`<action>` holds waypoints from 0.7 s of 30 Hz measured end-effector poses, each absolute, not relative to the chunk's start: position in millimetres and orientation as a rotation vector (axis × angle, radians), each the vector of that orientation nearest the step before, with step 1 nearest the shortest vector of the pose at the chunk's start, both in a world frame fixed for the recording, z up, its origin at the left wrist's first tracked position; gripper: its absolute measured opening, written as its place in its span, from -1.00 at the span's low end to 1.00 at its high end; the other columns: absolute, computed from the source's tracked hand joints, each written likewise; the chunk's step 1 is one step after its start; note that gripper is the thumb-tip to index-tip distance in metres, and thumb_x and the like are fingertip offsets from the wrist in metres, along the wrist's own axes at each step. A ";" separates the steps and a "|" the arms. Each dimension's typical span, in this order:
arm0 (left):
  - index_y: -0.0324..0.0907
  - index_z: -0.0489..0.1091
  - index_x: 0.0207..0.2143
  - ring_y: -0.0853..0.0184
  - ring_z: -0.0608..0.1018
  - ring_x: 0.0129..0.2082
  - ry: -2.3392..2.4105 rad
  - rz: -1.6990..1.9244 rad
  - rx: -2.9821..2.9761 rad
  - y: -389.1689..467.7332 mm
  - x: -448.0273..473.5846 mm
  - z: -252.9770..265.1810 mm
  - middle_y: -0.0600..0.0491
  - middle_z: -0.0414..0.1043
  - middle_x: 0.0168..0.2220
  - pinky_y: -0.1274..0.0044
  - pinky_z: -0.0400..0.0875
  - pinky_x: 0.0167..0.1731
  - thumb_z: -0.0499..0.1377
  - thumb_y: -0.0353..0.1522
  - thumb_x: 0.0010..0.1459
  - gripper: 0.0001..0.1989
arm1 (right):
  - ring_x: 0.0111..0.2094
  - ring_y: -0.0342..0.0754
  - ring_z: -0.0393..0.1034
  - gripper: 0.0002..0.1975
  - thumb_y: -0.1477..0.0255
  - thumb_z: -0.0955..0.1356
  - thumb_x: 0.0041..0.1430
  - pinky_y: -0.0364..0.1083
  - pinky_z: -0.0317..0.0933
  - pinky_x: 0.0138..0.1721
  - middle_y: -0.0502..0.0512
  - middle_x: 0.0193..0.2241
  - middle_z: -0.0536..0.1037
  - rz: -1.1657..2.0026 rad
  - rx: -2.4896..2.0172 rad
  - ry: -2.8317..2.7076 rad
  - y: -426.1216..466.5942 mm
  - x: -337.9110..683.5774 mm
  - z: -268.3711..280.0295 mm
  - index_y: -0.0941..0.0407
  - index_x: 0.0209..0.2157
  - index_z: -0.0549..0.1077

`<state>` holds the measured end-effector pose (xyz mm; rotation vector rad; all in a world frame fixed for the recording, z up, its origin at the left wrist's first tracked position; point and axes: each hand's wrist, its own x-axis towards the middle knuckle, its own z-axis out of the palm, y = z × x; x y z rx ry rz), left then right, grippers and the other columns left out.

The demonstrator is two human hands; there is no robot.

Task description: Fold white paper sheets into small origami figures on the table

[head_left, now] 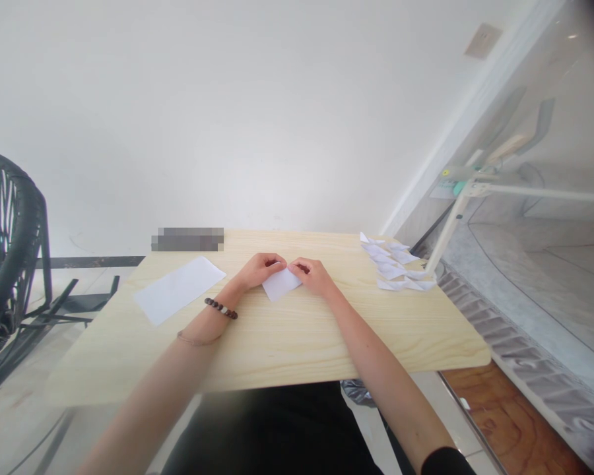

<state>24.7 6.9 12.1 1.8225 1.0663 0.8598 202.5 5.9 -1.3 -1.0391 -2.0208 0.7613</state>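
A small white sheet of paper (280, 285) lies on the wooden table in front of me, one corner pointing towards me. My left hand (262, 269) pinches its upper left edge between thumb and fingers. On the opposite side, my right hand (311, 272) grips the upper right edge, and the fingertips of both hands nearly meet at the far corner. Any crease under the fingers is hidden. Left of my hands, a larger stack or sheet of white paper (178, 290) rests flat. Several folded white paper pieces (396, 264) stand in rows at the right.
The pale wooden table (287, 349) stands against a white wall (277, 119). A blurred-out dark object (188, 239) sits at its back left. A dark woven chair (34, 218) is on the left. On the right, a white metal stand (448, 231) rises beside the table near a grey bed-like surface (539, 277).
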 end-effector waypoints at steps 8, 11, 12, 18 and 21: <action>-0.28 0.38 -0.41 0.45 0.32 -0.58 1.127 0.889 1.783 6.5 24.2 13.0 0.06 0.34 -0.54 0.64 0.16 -0.63 0.03 -0.15 -0.06 -0.64 | -0.54 -0.20 0.18 -0.71 0.26 0.18 0.04 -0.23 0.06 -0.50 -0.01 -0.55 0.38 0.767 -1.084 -1.997 7.7 204.9 -2.7 0.17 -0.50 0.38; -0.27 0.38 -0.40 0.45 0.32 -0.58 1.128 0.848 1.801 5.3 25.1 13.4 0.06 0.35 -0.54 0.64 0.17 -0.63 0.04 -0.15 -0.06 -0.64 | -0.52 -0.20 0.19 -0.72 0.27 0.18 0.04 -0.23 0.06 -0.49 0.00 -0.54 0.40 0.752 -1.065 -2.015 7.2 204.8 -2.2 0.16 -0.49 0.39; -0.26 0.39 -0.39 0.44 0.33 -0.58 1.126 0.838 1.810 5.1 25.3 13.5 0.06 0.36 -0.53 0.64 0.17 -0.63 0.04 -0.15 -0.07 -0.64 | -0.52 -0.20 0.19 -0.72 0.27 0.18 0.04 -0.23 0.06 -0.49 0.00 -0.53 0.40 0.750 -1.062 -2.021 7.0 204.7 -2.1 0.16 -0.49 0.39; -0.26 0.40 -0.39 0.44 0.34 -0.58 1.139 0.842 1.832 5.5 25.6 12.9 0.06 0.37 -0.54 0.64 0.18 -0.63 0.04 -0.15 -0.07 -0.63 | -0.52 -0.20 0.19 -0.72 0.28 0.18 0.04 -0.23 0.06 -0.49 -0.01 -0.53 0.40 0.751 -1.067 -2.025 6.8 204.1 -1.9 0.16 -0.50 0.40; -0.26 0.40 -0.39 0.43 0.35 -0.57 1.136 0.839 1.820 5.9 25.5 12.2 0.06 0.38 -0.53 0.63 0.18 -0.62 0.04 -0.14 -0.07 -0.62 | -0.53 -0.21 0.18 -0.72 0.28 0.18 0.04 -0.23 0.05 -0.50 -0.02 -0.55 0.38 0.758 -1.085 -2.003 7.0 203.7 -2.4 0.16 -0.50 0.38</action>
